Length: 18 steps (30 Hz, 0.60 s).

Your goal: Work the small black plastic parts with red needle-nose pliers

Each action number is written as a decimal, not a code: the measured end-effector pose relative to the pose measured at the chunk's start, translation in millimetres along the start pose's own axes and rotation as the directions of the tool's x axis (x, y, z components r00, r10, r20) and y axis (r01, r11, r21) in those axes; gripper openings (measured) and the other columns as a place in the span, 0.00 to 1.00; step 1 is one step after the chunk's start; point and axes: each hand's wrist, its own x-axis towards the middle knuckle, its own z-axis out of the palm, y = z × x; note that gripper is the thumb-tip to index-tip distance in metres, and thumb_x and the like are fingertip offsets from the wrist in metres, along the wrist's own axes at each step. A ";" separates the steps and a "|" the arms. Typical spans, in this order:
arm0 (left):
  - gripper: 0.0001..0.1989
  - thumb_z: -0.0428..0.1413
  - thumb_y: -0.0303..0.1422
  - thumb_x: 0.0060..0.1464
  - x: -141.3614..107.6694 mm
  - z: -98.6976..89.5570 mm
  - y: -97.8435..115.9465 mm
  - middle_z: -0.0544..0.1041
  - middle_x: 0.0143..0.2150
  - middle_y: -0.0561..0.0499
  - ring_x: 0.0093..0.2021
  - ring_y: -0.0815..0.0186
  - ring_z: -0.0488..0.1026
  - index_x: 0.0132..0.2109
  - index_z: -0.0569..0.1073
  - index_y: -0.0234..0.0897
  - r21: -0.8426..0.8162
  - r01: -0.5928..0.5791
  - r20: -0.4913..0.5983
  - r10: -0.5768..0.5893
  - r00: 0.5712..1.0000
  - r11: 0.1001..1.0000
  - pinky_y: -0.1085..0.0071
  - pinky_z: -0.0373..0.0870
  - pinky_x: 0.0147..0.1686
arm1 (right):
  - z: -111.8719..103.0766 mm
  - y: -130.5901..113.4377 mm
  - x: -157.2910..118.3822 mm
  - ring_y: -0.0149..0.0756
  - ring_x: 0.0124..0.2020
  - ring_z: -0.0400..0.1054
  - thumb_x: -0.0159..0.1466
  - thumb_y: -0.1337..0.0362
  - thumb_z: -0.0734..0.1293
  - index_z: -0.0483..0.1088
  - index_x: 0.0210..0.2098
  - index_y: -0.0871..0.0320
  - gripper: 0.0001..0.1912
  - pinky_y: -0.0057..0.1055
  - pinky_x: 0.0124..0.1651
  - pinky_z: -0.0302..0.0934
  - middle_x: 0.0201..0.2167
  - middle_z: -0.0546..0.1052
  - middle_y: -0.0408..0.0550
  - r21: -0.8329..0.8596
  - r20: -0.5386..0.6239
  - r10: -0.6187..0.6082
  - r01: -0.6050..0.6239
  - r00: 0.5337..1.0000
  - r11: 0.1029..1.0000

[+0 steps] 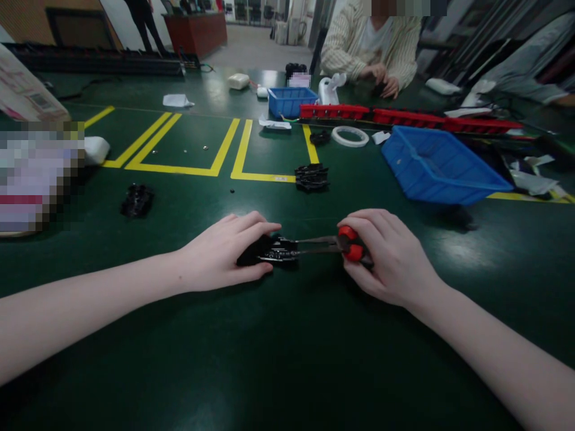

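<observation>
My left hand (240, 248) is closed around a black ridged plastic part (281, 249) on the dark green table, thumb on the near side and fingers on the far side. Red-handled long-nose pliers (321, 243) are gripped in my right hand (386, 254). Their slim jaws point left and reach the right end of the black part, slightly apart; whether they pinch it I cannot tell. Beyond my hands lie similar black parts, one (312, 177) near the yellow tape and another (137, 200) to the left.
A large blue bin (442, 164) stands at the right, a smaller blue bin (291, 102) farther back. A long red rail (404, 118) and a tape roll (350, 136) lie between them. Across the table sits a person in a striped shirt (345, 45). A pale box (29, 90) stands left.
</observation>
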 end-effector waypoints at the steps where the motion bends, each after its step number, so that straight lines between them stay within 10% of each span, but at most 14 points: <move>1: 0.26 0.55 0.41 0.61 0.6 0.6 0.8 0.69 0.54 0.46 0.45 0.61 0.71 0.62 0.61 0.38 0.018 -0.003 0.008 0.003 1.000 1.000 0.64 0.68 0.44 | 0.3 -0.7 0.0 0.48 0.40 0.68 0.59 0.63 0.63 0.65 0.45 0.63 0.15 0.41 0.40 0.64 0.40 0.73 0.58 0.008 0.007 -0.002 0.002 1.000 1.000; 11: 0.18 0.54 0.42 0.63 4.7 5.0 4.4 0.71 0.46 0.49 0.40 0.63 0.70 0.54 0.67 0.36 0.028 -0.031 0.042 0.030 0.999 0.999 0.68 0.65 0.37 | 2.6 -8.3 2.1 0.41 0.33 0.67 0.63 0.40 0.62 0.69 0.39 0.62 0.28 0.35 0.34 0.61 0.35 0.74 0.55 0.053 0.080 -0.039 0.034 0.996 0.998; 18: 0.17 0.55 0.42 0.62 5.1 6.4 2.1 0.73 0.45 0.50 0.41 0.63 0.71 0.52 0.67 0.36 0.039 -0.125 0.046 0.123 0.991 0.991 0.69 0.65 0.40 | 0.8 -8.6 3.0 0.40 0.33 0.66 0.71 0.51 0.53 0.70 0.40 0.63 0.23 0.35 0.33 0.59 0.36 0.74 0.56 0.057 0.096 -0.068 0.062 0.993 0.996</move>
